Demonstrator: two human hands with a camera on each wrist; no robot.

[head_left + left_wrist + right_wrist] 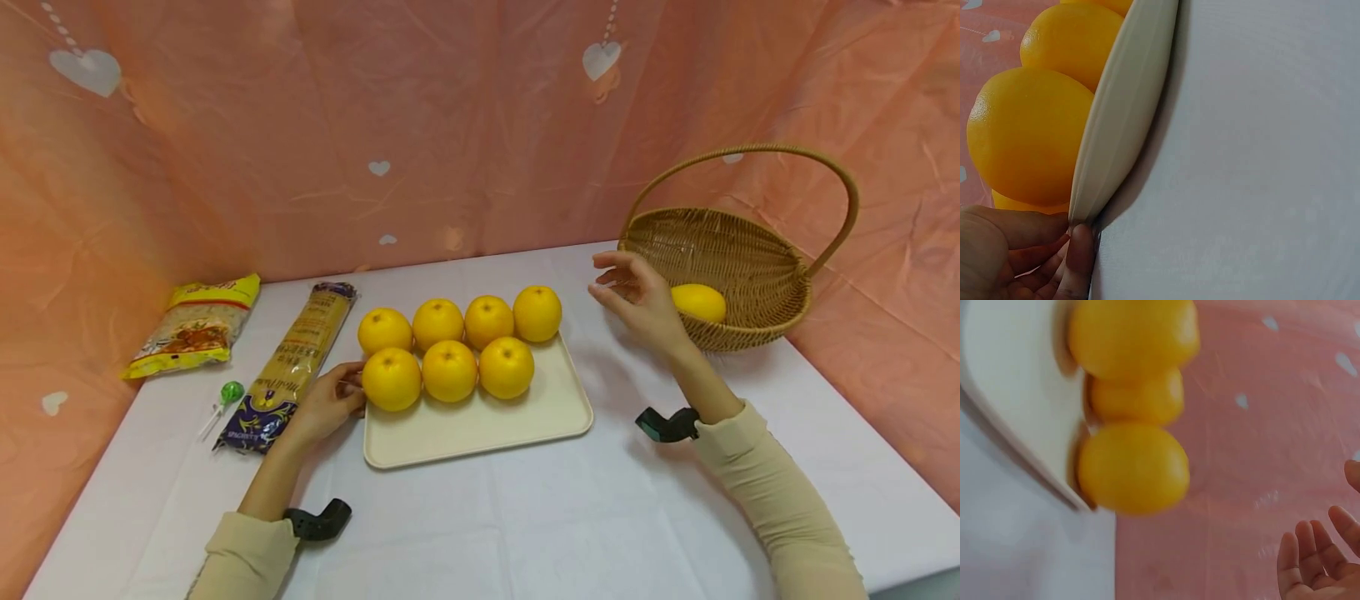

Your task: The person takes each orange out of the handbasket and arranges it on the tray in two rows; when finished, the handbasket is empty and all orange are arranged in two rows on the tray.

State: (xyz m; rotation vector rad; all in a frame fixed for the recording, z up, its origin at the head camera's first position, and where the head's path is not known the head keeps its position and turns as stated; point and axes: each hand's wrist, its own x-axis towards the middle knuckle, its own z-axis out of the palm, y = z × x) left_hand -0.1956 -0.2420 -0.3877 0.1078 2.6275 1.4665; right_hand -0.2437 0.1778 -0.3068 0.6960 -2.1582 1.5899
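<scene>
Several yellow-orange oranges stand in two rows on a cream rectangular tray in the head view. My left hand is at the tray's left edge, beside the nearest orange. In the left wrist view, its thumb and a finger pinch the tray rim. My right hand hangs in the air between the tray and a wicker basket, fingers spread a little and holding nothing. An oval yellow fruit lies inside the basket, partly hidden behind that hand's side.
To the left lie a long spaghetti packet, a yellow food bag and a green lollipop. The basket's tall handle arches up at the right. A pink curtain with hearts hangs behind the white-covered table.
</scene>
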